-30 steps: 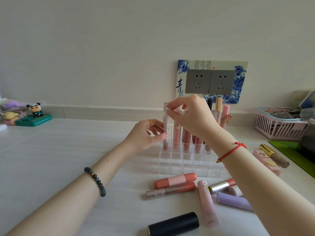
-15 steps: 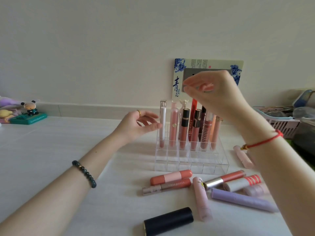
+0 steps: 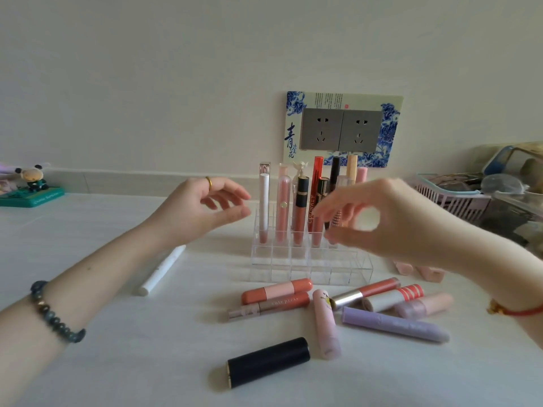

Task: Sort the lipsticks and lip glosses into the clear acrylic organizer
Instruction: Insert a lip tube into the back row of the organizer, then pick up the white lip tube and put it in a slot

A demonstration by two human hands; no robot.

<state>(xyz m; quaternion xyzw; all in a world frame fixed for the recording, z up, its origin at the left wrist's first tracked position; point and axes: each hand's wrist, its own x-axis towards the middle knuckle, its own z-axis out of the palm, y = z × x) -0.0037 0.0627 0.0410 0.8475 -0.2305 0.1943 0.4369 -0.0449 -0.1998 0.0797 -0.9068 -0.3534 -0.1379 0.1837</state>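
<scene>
The clear acrylic organizer [image 3: 340, 270] stands mid-table with several lip glosses upright in its back rows, among them a white-capped tube [image 3: 264, 207] at the left. My left hand [image 3: 202, 210] hovers just left of the organizer, fingers loosely curled, holding nothing. My right hand [image 3: 379, 221] is blurred in front of the organizer's right side, empty as far as I can see. Loose tubes lie in front: an orange one [image 3: 276, 290], a brown one [image 3: 269, 309], a pink one [image 3: 325, 326], a lilac one [image 3: 393, 324] and a black lipstick [image 3: 269, 361].
A white stick [image 3: 163, 270] lies on the table under my left forearm. A pink basket [image 3: 458, 196] and clutter fill the right side. A figurine on a green base [image 3: 30, 186] sits far left. A wall socket plate [image 3: 342, 129] is behind the organizer.
My right hand let go of the white-capped tube in the organizer, rose, then came down in front of the organizer's right side. My left hand drew back slightly from the organizer.
</scene>
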